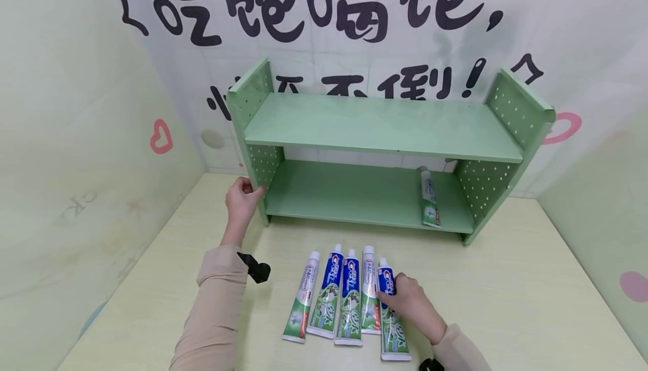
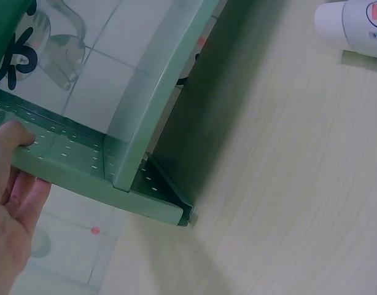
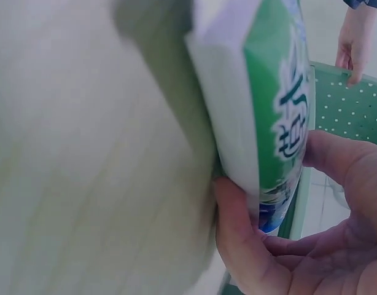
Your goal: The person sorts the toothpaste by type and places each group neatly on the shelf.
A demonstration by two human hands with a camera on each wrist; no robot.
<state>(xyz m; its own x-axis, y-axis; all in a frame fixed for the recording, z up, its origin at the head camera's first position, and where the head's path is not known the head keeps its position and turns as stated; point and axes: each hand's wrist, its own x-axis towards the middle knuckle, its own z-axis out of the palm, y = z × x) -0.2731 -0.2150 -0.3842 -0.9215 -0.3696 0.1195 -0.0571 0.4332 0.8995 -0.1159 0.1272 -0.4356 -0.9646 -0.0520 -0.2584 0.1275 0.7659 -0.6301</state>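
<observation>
My left hand [image 1: 243, 199] grips the edge of the left side panel [image 2: 72, 178] of a green two-tier shelf [image 1: 349, 191], thumb on the inside and fingers outside. On the table, my right hand [image 1: 411, 302] pinches the rightmost toothpaste tube [image 1: 394, 326], blue and green with a white cap. In the right wrist view, thumb and fingers lie on opposite sides of that tube [image 3: 277, 117]. Left of it lie a white-and-green tube [image 1: 369, 292], two blue-and-green tubes [image 1: 350, 298] [image 1: 328, 295] and another white-and-green tube [image 1: 302, 298], caps toward the shelf.
One toothpaste tube [image 1: 429, 198] lies on the lower board near its right end, cap to the back. The upper board [image 1: 379, 123] sits above it. A wall with large black lettering stands behind, and side walls flank the pale table [image 1: 526, 281].
</observation>
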